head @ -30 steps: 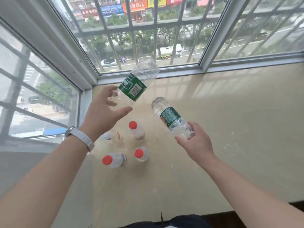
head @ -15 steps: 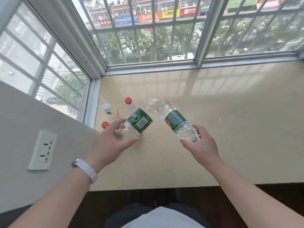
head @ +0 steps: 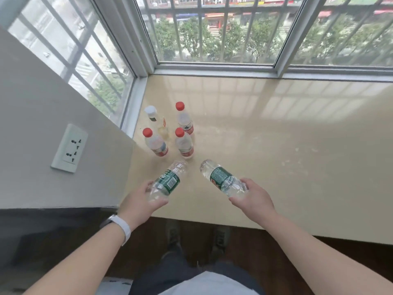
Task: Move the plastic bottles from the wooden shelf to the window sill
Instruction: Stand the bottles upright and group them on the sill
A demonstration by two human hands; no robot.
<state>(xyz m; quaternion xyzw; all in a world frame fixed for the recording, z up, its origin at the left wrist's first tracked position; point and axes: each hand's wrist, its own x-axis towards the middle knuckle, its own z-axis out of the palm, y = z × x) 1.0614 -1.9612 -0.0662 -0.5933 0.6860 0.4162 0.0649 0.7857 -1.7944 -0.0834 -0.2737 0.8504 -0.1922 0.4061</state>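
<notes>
I look down on a wide, glossy beige window sill that fills the middle of the view. A barred window runs along its far edge and round its left end. A grey wall stands on the left.

Two bare forearms reach in from below. The left hand has its fingers and thumb curled round the near end of a clear plastic bottle with a green label. The right hand wraps the near end of a second green-labelled bottle the same way.

Both bottles tilt away from me over the sill's near left part, their far ends leaning toward each other but apart. I cannot tell whether either touches the sill.

Just beyond them, four smaller bottles stand upright in a close cluster in the sill's left corner. Three have red caps and one has a white cap.

A white wall socket sits on the grey wall. A white wristband circles the left wrist.
</notes>
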